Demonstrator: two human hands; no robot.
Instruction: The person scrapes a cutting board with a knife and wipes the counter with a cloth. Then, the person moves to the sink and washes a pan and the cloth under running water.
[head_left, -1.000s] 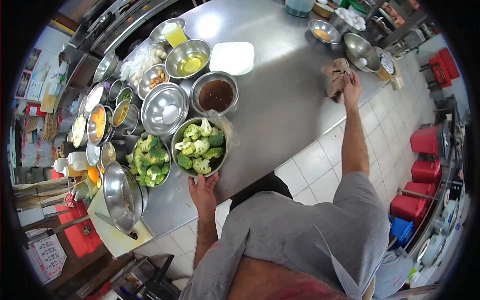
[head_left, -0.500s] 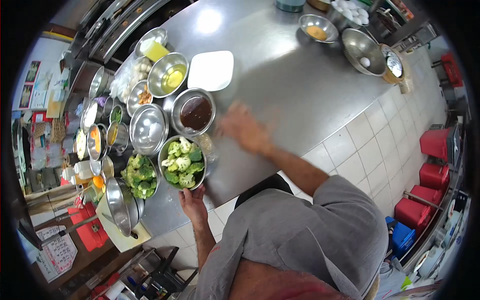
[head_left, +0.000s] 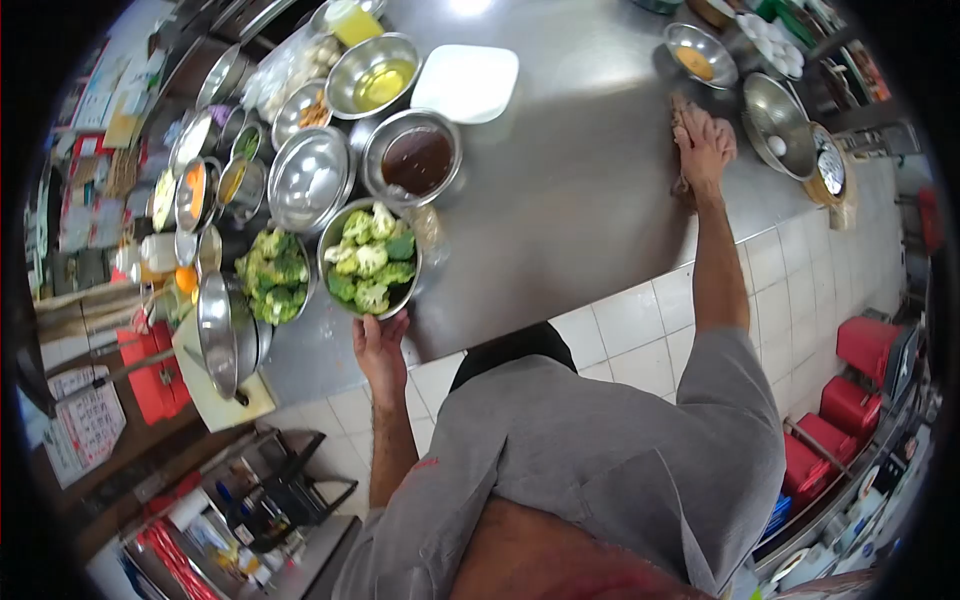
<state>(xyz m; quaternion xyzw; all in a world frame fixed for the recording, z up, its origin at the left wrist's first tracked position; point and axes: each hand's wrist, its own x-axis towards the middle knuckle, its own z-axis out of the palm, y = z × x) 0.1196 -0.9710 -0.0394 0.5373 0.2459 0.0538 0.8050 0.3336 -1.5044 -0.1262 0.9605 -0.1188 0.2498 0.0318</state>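
My left hand [head_left: 380,350] is at the near side of a steel bowl [head_left: 330,285], its fingers against the bowl's lower wall and partly hidden by it. Broccoli florets [head_left: 370,262] fill that bowl. Far to the right, my right hand [head_left: 705,140] lies on the steel tabletop with its fingers stretched out. Brownish marks beside it look like its reflection, though I cannot tell for sure. Nearest to it are a small bowl with yellow-orange liquid [head_left: 694,62] and a perforated steel bowl [head_left: 775,120] with a white egg [head_left: 777,145] inside.
A bowl of dark brown sauce [head_left: 418,162], a white square plate [head_left: 465,84] and a bowl of yellow liquid [head_left: 382,85] stand behind the broccoli. More broccoli [head_left: 272,280] and several steel bowls crowd the left. A cutting board [head_left: 240,405] lies at the left front corner.
My right hand has swept right across the tabletop, from beside the sauce bowl to near the egg bowls. My left hand stays at the broccoli bowl. The view has shifted.
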